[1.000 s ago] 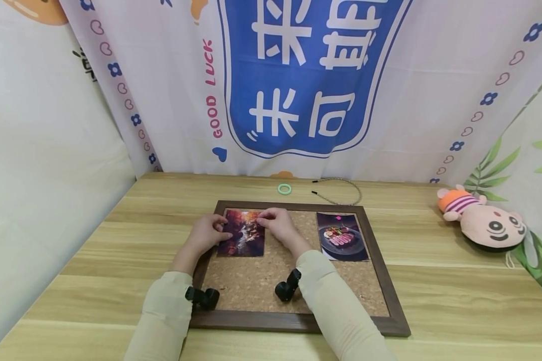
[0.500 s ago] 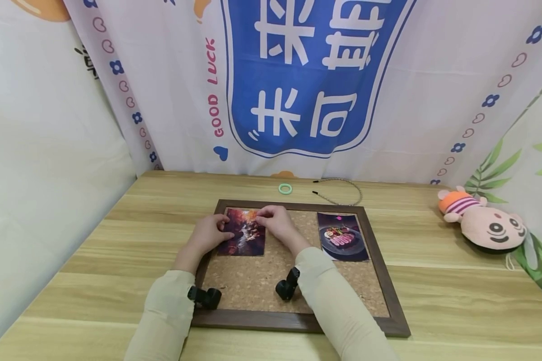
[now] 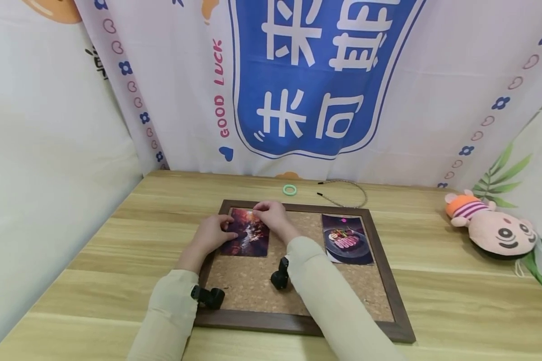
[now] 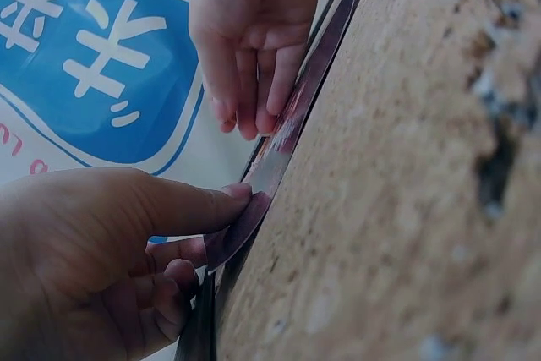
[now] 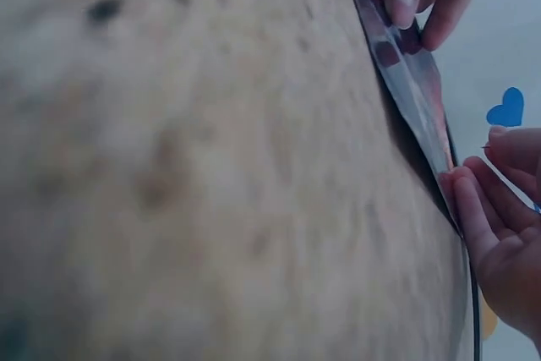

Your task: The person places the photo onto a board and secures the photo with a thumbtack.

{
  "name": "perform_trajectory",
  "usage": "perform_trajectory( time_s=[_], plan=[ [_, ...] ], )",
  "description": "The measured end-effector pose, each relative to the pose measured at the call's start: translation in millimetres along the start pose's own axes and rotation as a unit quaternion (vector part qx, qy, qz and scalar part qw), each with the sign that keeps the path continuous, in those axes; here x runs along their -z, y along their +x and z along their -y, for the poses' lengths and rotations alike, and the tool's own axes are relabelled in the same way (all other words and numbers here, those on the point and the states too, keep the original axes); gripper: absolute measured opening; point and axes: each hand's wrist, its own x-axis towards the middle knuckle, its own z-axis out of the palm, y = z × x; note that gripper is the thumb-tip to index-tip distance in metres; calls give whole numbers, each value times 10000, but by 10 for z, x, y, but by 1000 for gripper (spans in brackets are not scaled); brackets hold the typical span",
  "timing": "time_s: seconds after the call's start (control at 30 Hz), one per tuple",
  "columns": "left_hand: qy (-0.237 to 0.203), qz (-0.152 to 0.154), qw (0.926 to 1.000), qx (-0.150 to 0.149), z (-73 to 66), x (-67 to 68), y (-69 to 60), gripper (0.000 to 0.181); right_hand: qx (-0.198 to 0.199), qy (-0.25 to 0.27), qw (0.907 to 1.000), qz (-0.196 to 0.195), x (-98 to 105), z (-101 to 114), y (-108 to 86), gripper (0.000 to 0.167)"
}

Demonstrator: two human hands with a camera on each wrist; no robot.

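Observation:
A photo of a stream among red and orange trees [image 3: 249,235] lies at the upper left of the framed cork board [image 3: 248,286]. My left hand [image 3: 212,233] pinches its left edge, the thumb on top; in the left wrist view that edge bends up. My right hand [image 3: 273,216] is at the photo's upper right. In the right wrist view its thumb and forefinger pinch a tiny thin-tipped pin [image 5: 486,147], mostly hidden, while other fingertips [image 5: 461,177] touch the photo. A food photo [image 3: 348,240] with a pink push pin [image 3: 344,220] at its top lies at the board's upper right.
Behind the board lie a green ring [image 3: 290,190] and a thin braided headband [image 3: 362,189]. A plush toy [image 3: 492,228] sits on the right of the wooden table [image 3: 99,260]. Printed cloth [image 3: 176,100] hangs along the table's back. Black cameras sit on both wrists.
My right hand has shifted slightly up and left along the photo's top edge. The left hand keeps its pinch on the photo. The head view has turned a little left.

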Motion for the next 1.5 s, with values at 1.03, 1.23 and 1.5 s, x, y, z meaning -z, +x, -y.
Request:
perform_trajectory(
  time_s=[1.03,1.23,1.5],
  plan=[
    [1356,1535,9786,-174,31,-48,-37,74,-212,-1020,9943,-229,-143,14,64,14],
    [1316,1547,9791,-119,21,-45,-42,77,-328,-1290,9909,-213,-148,19,64,14],
    [1251,1584,9794,-69,16,-40,-39,76,-352,-1675,9851,-186,-174,45,86,11]
  ],
)
